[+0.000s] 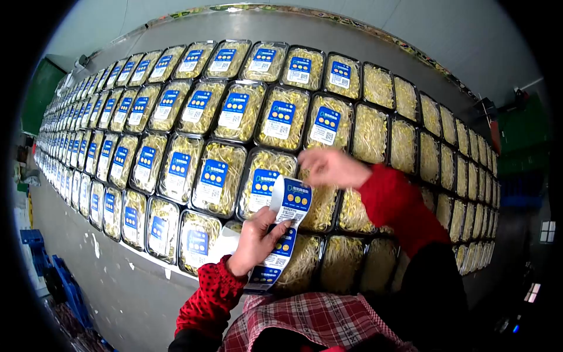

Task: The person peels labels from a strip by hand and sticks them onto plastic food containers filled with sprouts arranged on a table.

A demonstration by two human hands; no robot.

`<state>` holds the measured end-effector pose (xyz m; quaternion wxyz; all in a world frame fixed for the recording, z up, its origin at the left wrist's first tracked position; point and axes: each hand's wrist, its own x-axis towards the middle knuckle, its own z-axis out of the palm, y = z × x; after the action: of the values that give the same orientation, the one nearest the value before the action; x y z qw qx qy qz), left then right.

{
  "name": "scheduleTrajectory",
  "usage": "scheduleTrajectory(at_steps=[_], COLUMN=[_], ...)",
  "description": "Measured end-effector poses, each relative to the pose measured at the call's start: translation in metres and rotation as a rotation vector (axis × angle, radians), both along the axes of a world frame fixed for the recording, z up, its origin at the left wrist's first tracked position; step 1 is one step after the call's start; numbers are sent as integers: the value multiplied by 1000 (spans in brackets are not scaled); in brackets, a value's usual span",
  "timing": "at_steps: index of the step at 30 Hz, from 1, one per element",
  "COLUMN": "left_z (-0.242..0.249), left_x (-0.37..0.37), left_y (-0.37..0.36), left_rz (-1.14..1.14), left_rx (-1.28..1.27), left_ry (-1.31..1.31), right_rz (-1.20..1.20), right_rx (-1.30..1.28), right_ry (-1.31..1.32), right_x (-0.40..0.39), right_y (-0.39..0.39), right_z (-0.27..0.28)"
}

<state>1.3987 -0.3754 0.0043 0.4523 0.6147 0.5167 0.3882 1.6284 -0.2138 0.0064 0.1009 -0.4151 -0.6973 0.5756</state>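
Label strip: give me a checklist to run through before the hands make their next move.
1. Label strip held in the left hand: ok, the thumb lies across it.
2. Printed side of the strip facing the camera: ok, blue labels show.
3. Right hand away from the strip's labels: ok, it is over the trays, just beyond the strip's top end.
4. Loose label in the right hand's fingers: cannot tell, they are blurred.
5. Unlabelled trays within view: ok, many on the right side.
6. Every tray labelled: not ok, blue labels show on the left-side trays only.
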Motion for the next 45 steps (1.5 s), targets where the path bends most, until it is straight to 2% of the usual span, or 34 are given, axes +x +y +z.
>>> scheduleTrajectory(at_steps=[1, 2, 3, 4, 6, 7, 8, 10, 12, 14, 15, 16, 18, 19, 20, 21, 23, 24, 25, 26, 27, 28, 30, 31, 33, 34, 35, 36, 37, 38, 40, 41, 42, 45], left_z=[-3, -5, -6, -5, 10, 11, 10, 4, -12, -6, 14, 4, -1, 1, -12, -24, -29, -32, -24, -26, -22, -19, -20, -7, 5, 9, 11, 3, 13, -1, -9, 0, 12, 7], left_x=[0, 1, 4, 8, 3, 7, 8, 11, 14, 9, 22, 14, 12, 16, 21, 14, 14, 11, 10, 11, 9, 7, 11, 8, 9, 5, 4, 14, 17, 26, 19, 25, 28, 25], left_y=[-4, -8, -15, -18, -13, -11, -18, -41, -75, -100, -100, -108, -116, -118, -127, -137, -140, -139, -141, -145, -150, -155, -163, -163, -169, -175, -187, -208, -226, -254, -293, -300, -310, -324], left_rz=[-4, -8, 56, 122, 30, -48, -49, 9, 133, 182, 276, 205, 157, 160, 221, 164, 152, 90, 58, 70, 32, -11, 69, 130, 86, -43, -4, 76, 173, 228, 215, 198, 198, 161], left_rx=[-26, -51, 52, 126, 349, 321, 319, -272, -333, -428, -520, -550, -562, -461, -291, -392, -175, 5, 39, 102, 48, -8, 57, 276, 326, 158, 208, -3, -426, -517, -613, -590, -564, -516], left_ry=[4, 11, 82, 133, 325, 123, 121, -115, -188, -179, -341, -195, -164, -181, -281, -144, -24, 55, 17, 11, 83, 150, 150, 155, -23, -64, 20, -140, -253, -467, -391, -369, -341, -345], right_rz=[24, 29, -112, -113, -83, -61, -107, -128, -151, -205, -190, -171, -94, -112, -158, -123, -65, -3, 30, 107, 157, 34, 9, 13, 26, 97, 49, 83, 122, 122, -149, -219, -191, 19], right_rx=[-186, -2, -112, -6, 84, 198, 337, 466, 410, 423, 456, 498, 703, 727, 770, 884, 726, 238, 13, -80, -118, -301, -198, -192, -169, 27, 96, 198, 284, 322, 149, 325, 436, 463], right_ry=[197, 111, 219, 203, 215, 175, 254, 252, 250, 112, 34, -41, -368, -471, -351, -409, -364, -301, 54, -16, 2, 180, 160, 185, 171, 70, 105, 3, 68, 1, 237, 154, 106, -62], right_x=[-6, -8, -8, -7, -8, -8, -11, -9, -3, 11, 14, 16, 20, 22, 17, 16, 1, -4, 8, -14, -14, -19, -20, -19, -17, -22, -25, -21, -16, -13, -5, 0, 8, -10], right_y=[-29, -48, -66, -79, -104, -113, -121, -133, -117, -66, -48, -39, -45, -47, -56, -63, -79, -92, -108, -137, -153, -168, -185, -198, -225, -237, -252, -263, -265, -263, -207, -174, -153, -181], right_z=[5, 7, 0, 4, 9, 14, 17, 15, 28, 59, 46, 25, -35, -54, -37, -35, -5, 10, -37, 11, 11, 6, 23, 21, 24, 35, 48, 53, 42, 49, 69, 85, 80, 36])
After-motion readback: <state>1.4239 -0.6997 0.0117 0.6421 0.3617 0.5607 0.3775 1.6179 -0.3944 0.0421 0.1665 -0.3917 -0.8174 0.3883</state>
